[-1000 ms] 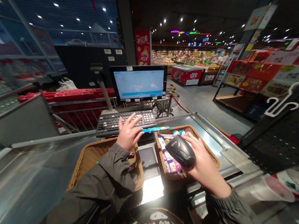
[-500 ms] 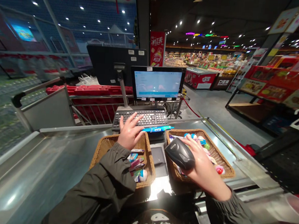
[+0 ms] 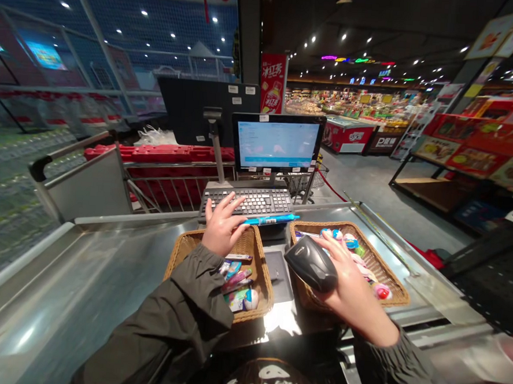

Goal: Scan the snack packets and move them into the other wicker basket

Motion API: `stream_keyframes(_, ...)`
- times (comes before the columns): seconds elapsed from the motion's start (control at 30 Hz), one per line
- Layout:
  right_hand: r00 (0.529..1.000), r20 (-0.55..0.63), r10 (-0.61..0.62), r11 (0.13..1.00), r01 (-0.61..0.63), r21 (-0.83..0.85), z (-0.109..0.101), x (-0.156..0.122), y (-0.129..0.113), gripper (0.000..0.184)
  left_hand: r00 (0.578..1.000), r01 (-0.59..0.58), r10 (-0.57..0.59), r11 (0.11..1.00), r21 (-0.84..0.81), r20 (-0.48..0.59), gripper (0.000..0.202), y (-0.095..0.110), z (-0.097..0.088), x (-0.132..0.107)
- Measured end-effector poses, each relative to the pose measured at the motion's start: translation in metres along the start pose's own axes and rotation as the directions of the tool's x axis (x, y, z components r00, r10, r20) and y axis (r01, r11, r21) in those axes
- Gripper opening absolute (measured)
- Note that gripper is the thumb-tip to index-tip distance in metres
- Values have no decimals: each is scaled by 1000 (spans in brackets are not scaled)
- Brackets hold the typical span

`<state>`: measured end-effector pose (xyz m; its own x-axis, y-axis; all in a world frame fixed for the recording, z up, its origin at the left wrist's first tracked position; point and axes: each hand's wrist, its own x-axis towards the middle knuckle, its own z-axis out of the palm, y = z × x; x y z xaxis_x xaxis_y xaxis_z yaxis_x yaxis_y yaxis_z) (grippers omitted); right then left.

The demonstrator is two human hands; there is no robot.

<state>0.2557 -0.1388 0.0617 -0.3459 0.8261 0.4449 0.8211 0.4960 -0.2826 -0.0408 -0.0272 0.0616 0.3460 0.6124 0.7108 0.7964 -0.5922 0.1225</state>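
While the right hand (image 3: 348, 290) wraps a black barcode scanner (image 3: 310, 263), the left hand (image 3: 222, 227) spreads wide, seemingly steadying a blue stick (image 3: 269, 219) against the keyboard (image 3: 247, 202).

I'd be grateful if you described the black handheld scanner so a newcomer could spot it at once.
Below the black-framed checkout monitor, find the right of two wicker baskets. Above it, a black handheld barcode scanner sits in the person's right hand, the only dark object over the brightly wrapped goods.

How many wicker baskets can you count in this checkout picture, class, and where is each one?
2. One wicker basket sits beneath the left hand; the second wicker basket sits to its right, beneath the right hand.
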Motion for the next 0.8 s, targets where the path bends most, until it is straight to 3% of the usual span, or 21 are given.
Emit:
stream_keyframes(0.2, 1000, 5, -23, 1000, 23, 0, 3, 3, -3, 53, 997, 71, -72, 997, 35, 30, 22, -16, -4, -14)
stream_keyframes(0.5, 999, 16, -39, 999, 38, 30, 15, 12, -12, 49, 972, 199, -211, 973, 115, 100, 20, -50, -13, -57)
stream_keyframes(0.8, 998, 33, -46, 995, 42, 90, 25, 19, -25, 44, 917, 269, -316, 941, 208, 243, 19, -76, 5, -102)
